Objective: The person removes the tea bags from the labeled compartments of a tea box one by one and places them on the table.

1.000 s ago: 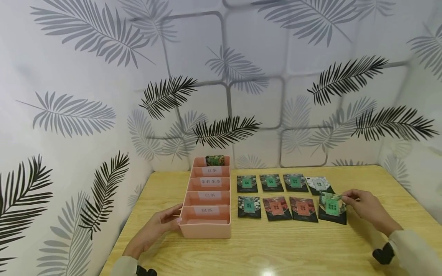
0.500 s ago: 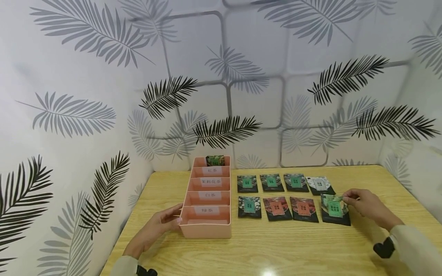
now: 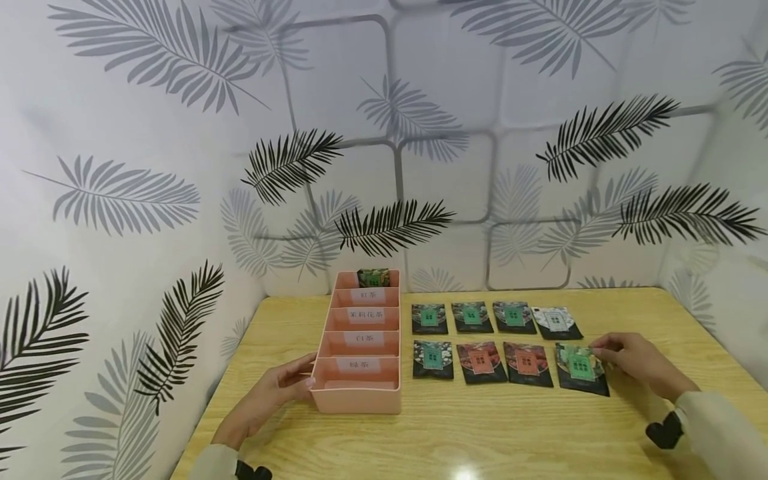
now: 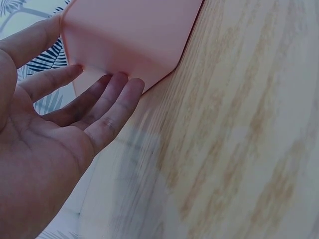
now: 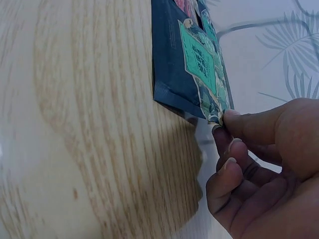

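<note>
Beside the left wall of a pink divided box, my left hand touches its outside with the fingertips, the thumb at the front left corner. In the left wrist view the fingers are loosely extended against the box wall. My right hand pinches the upper right corner of a black tea sachet with a green label, the front row's rightmost. The right wrist view shows thumb and index finger on the corner of that sachet, its near end slightly off the wood.
Several other sachets lie in two rows: green-labelled ones, a white one and red ones. Paper labels mark the box dividers; a green sachet stands in the rear compartment. A patterned wall backs the wooden table.
My right hand has shifted the pinched sachet slightly right and down, and it now lies flatter. The left hand and the box stay put.
</note>
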Demonstrator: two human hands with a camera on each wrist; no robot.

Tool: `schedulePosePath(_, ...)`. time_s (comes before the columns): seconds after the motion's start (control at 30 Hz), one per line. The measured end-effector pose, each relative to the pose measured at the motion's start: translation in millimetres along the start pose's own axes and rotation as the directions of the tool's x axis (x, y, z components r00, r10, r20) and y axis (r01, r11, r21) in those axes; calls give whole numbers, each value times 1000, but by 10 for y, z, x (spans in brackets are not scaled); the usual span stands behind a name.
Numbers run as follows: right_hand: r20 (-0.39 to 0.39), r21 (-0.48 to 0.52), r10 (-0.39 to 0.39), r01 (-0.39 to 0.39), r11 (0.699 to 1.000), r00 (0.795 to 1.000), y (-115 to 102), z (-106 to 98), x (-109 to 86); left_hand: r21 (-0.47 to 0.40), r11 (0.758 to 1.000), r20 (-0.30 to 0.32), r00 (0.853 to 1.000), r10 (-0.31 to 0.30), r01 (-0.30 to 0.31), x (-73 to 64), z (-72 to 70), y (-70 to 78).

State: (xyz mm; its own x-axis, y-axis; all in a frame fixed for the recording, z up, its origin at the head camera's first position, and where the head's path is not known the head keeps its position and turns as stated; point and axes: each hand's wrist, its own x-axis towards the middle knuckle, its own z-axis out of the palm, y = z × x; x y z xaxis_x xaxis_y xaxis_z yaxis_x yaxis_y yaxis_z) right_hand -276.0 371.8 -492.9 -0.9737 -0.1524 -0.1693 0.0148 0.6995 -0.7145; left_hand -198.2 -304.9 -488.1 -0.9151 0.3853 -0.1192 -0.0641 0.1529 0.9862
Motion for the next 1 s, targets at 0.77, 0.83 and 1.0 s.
schedulePosePath(0.77,-95,-3,-67,67,998,993,-201,5,17,7,1000,4,1000,-1,1,-1,-17,12)
schedulePosePath(0.83,-108,-15,-79,78,997,991,-223,22,36,4,1000,6,1000,2,-2,-4,-16,12)
schedulePosePath(1.0,-133,-44,-90,84,995,987,-301,71,74,-5,1000,10,1000,5,-5,-5,-9,12)
